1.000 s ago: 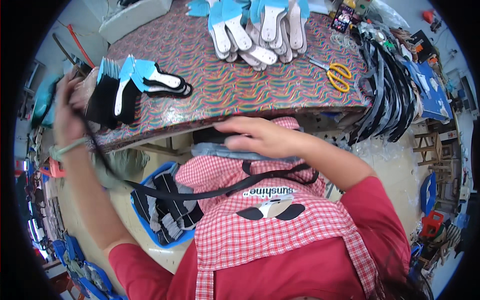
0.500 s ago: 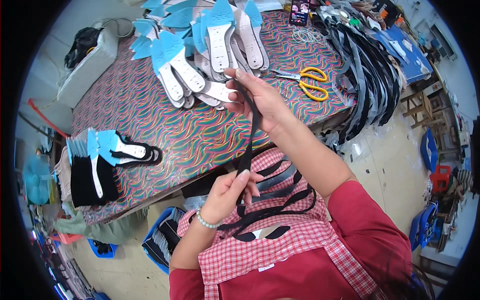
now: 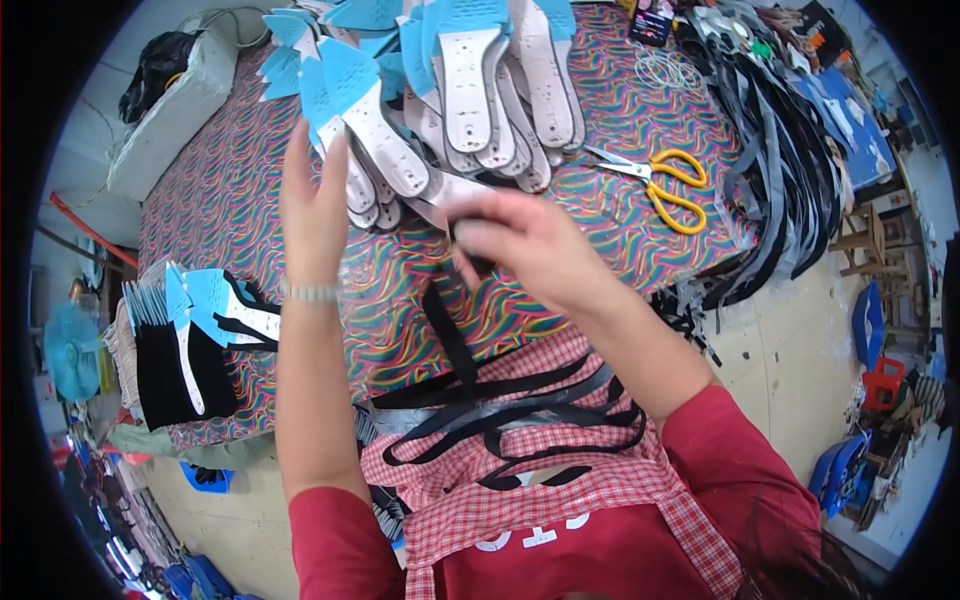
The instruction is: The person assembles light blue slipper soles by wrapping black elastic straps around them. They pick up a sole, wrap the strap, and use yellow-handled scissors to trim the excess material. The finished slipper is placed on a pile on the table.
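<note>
My left hand (image 3: 318, 205) reaches to the pile of white-and-blue insole boards (image 3: 378, 150), thumb and fingers apart at the blue part of the leftmost ones. Whether it touches them I cannot tell. Close to the pile's near edge, my right hand (image 3: 530, 245) is closed and blurred by motion, pinching the end of a black strip (image 3: 450, 335). The strip runs down over the table edge to my lap, where more black strip (image 3: 530, 410) lies in loops on the red checked apron (image 3: 420, 460).
Yellow-handled scissors (image 3: 672, 190) lie right of the pile, near a phone (image 3: 651, 22) and a tangle of pale cord (image 3: 668, 70). Black and grey strips (image 3: 770, 180) hang over the right edge. Black-wrapped insole boards (image 3: 245, 318) lie at left by a white block (image 3: 170, 130).
My left hand has let go of the strip and moved up and left to the insole boards. My right hand has come down slightly with the strip's end.
</note>
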Motion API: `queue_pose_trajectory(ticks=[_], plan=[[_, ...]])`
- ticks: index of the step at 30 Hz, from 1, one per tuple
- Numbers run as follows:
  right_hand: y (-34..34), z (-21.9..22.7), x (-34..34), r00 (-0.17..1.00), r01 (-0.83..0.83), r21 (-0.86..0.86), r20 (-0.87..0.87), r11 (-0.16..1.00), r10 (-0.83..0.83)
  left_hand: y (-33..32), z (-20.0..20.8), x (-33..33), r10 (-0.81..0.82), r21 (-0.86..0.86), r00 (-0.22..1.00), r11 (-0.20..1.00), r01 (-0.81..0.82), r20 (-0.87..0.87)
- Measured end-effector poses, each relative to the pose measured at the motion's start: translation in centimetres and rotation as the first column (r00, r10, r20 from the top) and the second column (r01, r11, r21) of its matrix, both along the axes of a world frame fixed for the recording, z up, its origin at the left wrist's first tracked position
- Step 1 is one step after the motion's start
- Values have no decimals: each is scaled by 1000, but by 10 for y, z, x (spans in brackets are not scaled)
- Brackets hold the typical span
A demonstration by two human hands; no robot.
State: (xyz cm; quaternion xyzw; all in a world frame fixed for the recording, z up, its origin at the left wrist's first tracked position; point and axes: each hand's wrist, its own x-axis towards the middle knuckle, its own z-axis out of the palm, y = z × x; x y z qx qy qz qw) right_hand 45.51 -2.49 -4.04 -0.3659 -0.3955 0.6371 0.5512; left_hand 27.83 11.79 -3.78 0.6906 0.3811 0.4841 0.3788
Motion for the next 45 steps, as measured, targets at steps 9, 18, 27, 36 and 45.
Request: queue_pose_trajectory(ticks=[9, 18, 27, 36, 45], plan=[[-25, 12, -33, 788, -379, 445, 614, 812, 31, 58, -28, 1, -83, -477, 986, 879, 5, -143], [-13, -25, -36, 748, 79, 465, 557, 882, -360, -23, -22, -34, 69, -92, 995, 993, -76, -71], [-54, -44, -40, 966, -13, 57, 257, 998, -2, 125, -63, -6, 292, -84, 945, 948, -306, -148], [-68, -41, -23, 998, 45, -53, 54, 998, -42, 7, 25, 5, 62, 275, 995, 958, -81, 78], [49, -37, -72, 663, -31, 687, 557, 726, -500, -88, -43, -84, -59, -215, 466, 831, 512, 883]])
